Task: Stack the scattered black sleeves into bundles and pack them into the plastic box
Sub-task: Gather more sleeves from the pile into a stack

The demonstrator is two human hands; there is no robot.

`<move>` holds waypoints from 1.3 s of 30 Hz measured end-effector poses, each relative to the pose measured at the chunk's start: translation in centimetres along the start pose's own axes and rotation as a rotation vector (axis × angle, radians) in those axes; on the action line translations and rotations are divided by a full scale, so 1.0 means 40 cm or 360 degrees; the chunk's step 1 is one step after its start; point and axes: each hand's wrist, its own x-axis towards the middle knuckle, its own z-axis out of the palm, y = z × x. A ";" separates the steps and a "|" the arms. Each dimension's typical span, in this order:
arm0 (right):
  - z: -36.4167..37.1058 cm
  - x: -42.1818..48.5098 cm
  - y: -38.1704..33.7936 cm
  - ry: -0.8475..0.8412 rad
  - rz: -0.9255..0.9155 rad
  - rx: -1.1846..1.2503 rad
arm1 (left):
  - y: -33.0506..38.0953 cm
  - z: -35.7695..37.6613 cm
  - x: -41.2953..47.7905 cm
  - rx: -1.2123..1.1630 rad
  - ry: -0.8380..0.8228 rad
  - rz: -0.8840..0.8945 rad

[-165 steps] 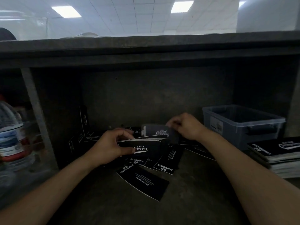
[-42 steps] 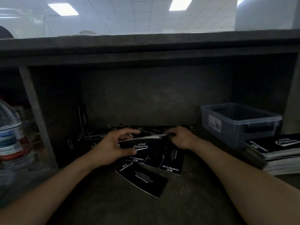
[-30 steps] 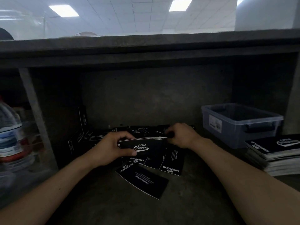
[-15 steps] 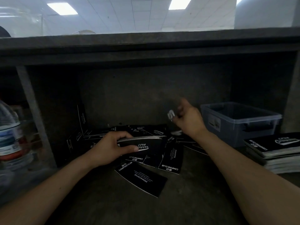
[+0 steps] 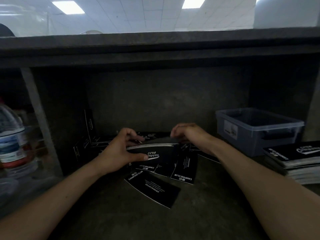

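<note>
My left hand (image 5: 119, 153) grips a bundle of black sleeves (image 5: 155, 151) with white "Camping Club" print, thumb on its front face. My right hand (image 5: 187, 133) reaches down at the bundle's far right end with curled fingers; whether it pinches a sleeve there is hidden. Loose sleeves lie scattered on the shelf: one flat in front (image 5: 152, 188), one to the right (image 5: 185, 168), others leaning in the back left corner (image 5: 89, 129). The grey plastic box (image 5: 258, 130) stands at the right.
A finished pile of sleeves (image 5: 297, 158) lies at the right edge, in front of the box. A large water bottle (image 5: 12, 141) stands at the left behind a post (image 5: 39, 116). The shelf top (image 5: 155, 47) hangs low overhead.
My right hand, which was raised near the box half a second ago holding something small and pale, has come back down to the bundle's right end. My left hand has kept its grip.
</note>
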 end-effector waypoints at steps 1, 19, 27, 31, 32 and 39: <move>0.002 0.002 0.004 -0.0007 0.0031 -0.0058 | 0.002 0.001 0.001 0.0008 -0.0004 -0.0012; -0.026 0.007 0.039 0.0138 0.0142 -0.1063 | 0.017 0.011 -0.011 0.0194 -0.0167 0.0102; -0.035 -0.014 0.012 0.0048 0.0374 -0.0605 | 0.018 0.015 -0.011 0.0200 -0.0144 0.0081; -0.059 -0.004 -0.012 0.0413 0.0260 0.0424 | 0.016 0.013 -0.012 0.0167 -0.0127 0.0067; -0.061 0.002 -0.017 0.0514 0.0204 0.0558 | 0.015 0.013 -0.011 0.0157 -0.0115 0.0066; -0.035 0.003 -0.010 0.0305 0.0031 0.0665 | -0.011 0.008 -0.003 0.0121 -0.0064 0.0034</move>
